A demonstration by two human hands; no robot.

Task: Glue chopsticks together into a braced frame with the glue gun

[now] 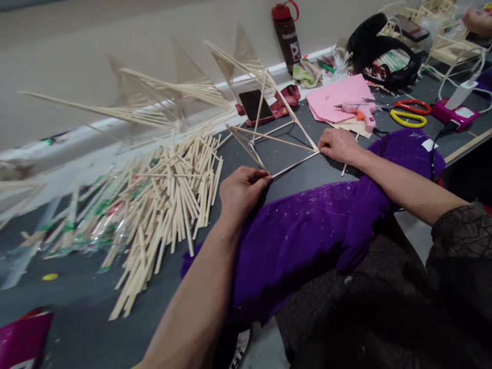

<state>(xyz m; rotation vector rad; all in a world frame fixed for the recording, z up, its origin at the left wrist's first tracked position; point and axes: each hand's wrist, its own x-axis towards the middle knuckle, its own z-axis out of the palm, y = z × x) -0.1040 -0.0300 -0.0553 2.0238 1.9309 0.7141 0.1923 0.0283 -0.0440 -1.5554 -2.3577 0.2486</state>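
A frame of thin wooden sticks (pixel 277 138) shaped like a pyramid stands on the dark grey table (pixel 300 174). My left hand (pixel 242 192) pinches the frame's near-left corner, fingers closed on the sticks. My right hand (pixel 338 146) presses on the frame's right corner, fingers curled down over the joint. Both forearms reach across a purple cloth (pixel 307 236) that lies over the table edge. A large loose heap of wooden sticks (pixel 165 200) lies left of my left hand.
Finished stick frames (pixel 169 97) lean at the wall. Behind the frame lie a black phone (pixel 253 104), pink paper (pixel 334 97), a pink glue gun (pixel 361 110), scissors (pixel 409 114) and a dark bottle (pixel 287 38). Another person's hand (pixel 478 20) shows top right.
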